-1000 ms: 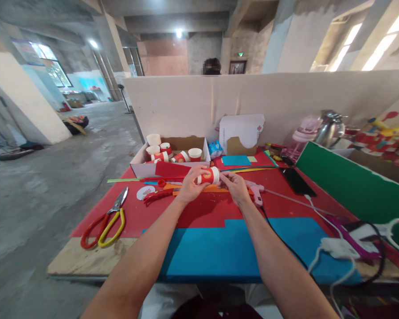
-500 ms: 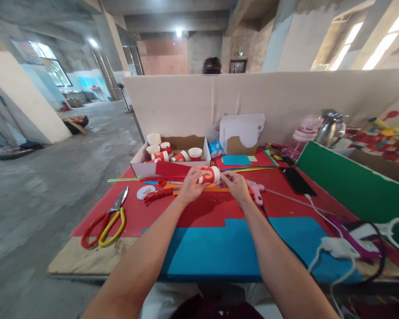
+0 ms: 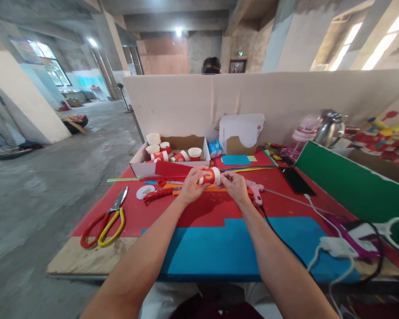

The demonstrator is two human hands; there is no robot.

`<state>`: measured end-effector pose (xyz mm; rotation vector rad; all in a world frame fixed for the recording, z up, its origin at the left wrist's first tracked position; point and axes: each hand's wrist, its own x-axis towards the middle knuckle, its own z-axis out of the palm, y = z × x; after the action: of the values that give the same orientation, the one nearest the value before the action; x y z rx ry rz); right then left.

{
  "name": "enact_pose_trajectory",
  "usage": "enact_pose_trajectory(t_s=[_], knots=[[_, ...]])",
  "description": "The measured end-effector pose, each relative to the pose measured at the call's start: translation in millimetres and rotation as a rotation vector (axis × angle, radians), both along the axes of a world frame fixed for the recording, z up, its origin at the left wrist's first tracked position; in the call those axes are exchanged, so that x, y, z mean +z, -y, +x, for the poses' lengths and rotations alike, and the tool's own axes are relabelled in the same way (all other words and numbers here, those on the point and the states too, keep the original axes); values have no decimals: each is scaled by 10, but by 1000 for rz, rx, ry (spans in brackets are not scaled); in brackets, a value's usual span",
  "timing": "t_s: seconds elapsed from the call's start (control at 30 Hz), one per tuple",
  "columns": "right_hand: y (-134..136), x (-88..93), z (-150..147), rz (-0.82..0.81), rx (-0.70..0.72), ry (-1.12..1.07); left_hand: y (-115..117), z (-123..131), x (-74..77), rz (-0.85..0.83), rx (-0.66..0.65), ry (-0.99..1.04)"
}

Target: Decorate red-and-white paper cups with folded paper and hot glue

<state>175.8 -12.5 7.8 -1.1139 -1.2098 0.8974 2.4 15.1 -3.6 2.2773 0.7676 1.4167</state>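
Note:
My left hand (image 3: pixel 193 184) is wrapped round a red and white paper cup (image 3: pixel 210 176), which lies on its side in the air above the table. At the cup's right end, my right hand (image 3: pixel 234 185) has its thumb and fingers pinched together; whatever they hold, if anything, is too small to make out. Just right of that hand lies a pink glue gun (image 3: pixel 257 192) with a black cable. Below and behind the hands are orange strips (image 3: pixel 216 188) and a red-handled tool (image 3: pixel 158 195).
A box (image 3: pixel 141 169) of paper cups stands behind the hands. Scissors (image 3: pixel 115 212) with red and yellow handles lie at the left. On the right are a phone (image 3: pixel 295 180), a white plug (image 3: pixel 339 246) with cables and a green panel (image 3: pixel 346 190). Blue paper (image 3: pixel 213 252) covers the front.
Hardly anything differs. Both hands keep their places at the cup, and the view has shifted very slightly.

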Motion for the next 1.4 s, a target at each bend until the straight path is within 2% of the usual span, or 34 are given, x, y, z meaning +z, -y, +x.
enact_pose_trajectory(t_s=[0.37,0.73,0.9,1.03,1.2,1.4], knots=[[25,27,-26,-76,36,-224,-10,8,-10,32,1,21],[4,36,31,-145,212,-400,-15,10,1,-3,2,100],[12,72,27,-190,123,-400,-27,9,-33,-122,17,162],[40,88,33,-125,31,-358,-45,6,-58,-241,8,253],[33,80,39,-78,26,-298,-29,5,-35,-323,-15,301],[5,46,35,-124,60,-209,33,1,22,-417,-28,290]])
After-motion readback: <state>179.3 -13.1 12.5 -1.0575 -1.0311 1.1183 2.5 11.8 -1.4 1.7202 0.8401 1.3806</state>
